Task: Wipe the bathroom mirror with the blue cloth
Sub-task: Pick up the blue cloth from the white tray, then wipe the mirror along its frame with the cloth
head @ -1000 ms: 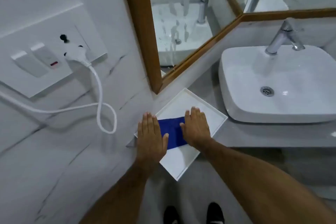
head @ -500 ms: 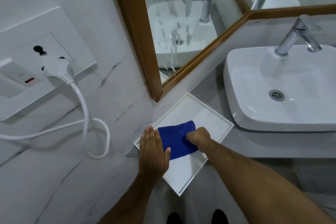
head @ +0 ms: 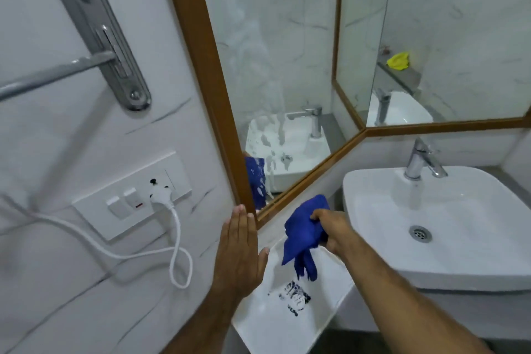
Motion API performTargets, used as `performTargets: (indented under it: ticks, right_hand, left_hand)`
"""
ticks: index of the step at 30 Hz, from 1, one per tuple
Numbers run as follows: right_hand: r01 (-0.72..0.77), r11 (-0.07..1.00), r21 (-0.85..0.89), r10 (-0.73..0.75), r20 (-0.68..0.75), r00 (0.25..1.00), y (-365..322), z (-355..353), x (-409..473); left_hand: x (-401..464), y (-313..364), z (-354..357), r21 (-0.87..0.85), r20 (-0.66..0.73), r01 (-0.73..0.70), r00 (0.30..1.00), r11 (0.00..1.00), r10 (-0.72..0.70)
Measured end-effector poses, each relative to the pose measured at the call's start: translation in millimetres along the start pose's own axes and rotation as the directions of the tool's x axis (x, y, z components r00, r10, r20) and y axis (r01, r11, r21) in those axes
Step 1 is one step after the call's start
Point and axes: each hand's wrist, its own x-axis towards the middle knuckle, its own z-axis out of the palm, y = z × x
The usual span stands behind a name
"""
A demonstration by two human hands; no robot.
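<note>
The right hand (head: 333,231) grips the blue cloth (head: 304,236) in a closed fist, bunched, with its loose end hanging down above the white tray (head: 287,322). The cloth is clear of the tray and sits just below the lower corner of the mirror (head: 275,72), not touching the glass. The left hand (head: 240,256) is flat and empty, fingers held straight and together, palm facing the tiled wall beside the mirror's wooden frame (head: 207,72). The glass shows streaks and splashes low down, along with a reflection of the cloth. To the right is the white sink (head: 459,238) with its tap (head: 422,159). On the left wall a white plug (head: 161,195) sits in the socket plate (head: 129,195), below a metal towel rail (head: 57,72).
</note>
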Motion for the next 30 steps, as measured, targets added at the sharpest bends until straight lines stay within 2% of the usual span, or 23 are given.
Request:
performTargets:
  ticks: [4, 7, 13, 16, 19, 22, 25, 30]
  right_hand:
    - [0.065, 0.992, 0.106, -0.067, 0.016, 0.998, -78, 4, -31]
    - [0.12, 0.978, 0.17, -0.135, 0.079, 0.988, -134, 11, -62]
    - [0.354, 0.86, 0.368, -0.415, 0.098, 0.905, -259, 42, -143]
    - [0.474, 0.752, 0.459, -0.565, 0.078, 0.822, -319, 60, -197]
    - [0.614, 0.612, 0.498, -0.721, 0.033, 0.692, -366, 80, -241]
    - [0.73, 0.477, 0.489, -0.833, -0.012, 0.553, -400, 99, -276]
    - [0.808, 0.364, 0.462, -0.893, -0.073, 0.444, -428, 114, -298]
    - [0.881, 0.232, 0.413, -0.915, -0.215, 0.342, -468, 131, -298]
  left_hand:
    - [38, 9, -68, 0.066, -0.113, -0.023, 0.993, 0.998, 0.031]
    - [63, 10, -123, 0.116, -0.228, -0.012, 0.973, 0.993, 0.038]
    - [130, -23, -271, 0.26, -0.52, 0.087, 0.851, 0.962, 0.064]
    - [160, -50, -349, 0.313, -0.597, 0.193, 0.801, 0.93, 0.034]
    - [178, -75, -416, 0.344, -0.666, 0.278, 0.746, 0.897, 0.024]
    - [186, -106, -468, 0.376, -0.692, 0.331, 0.721, 0.865, 0.025]
    - [194, -130, -504, 0.419, -0.697, 0.385, 0.717, 0.822, 0.019]
    - [219, -145, -528, 0.468, -0.678, 0.381, 0.734, 0.797, 0.048]
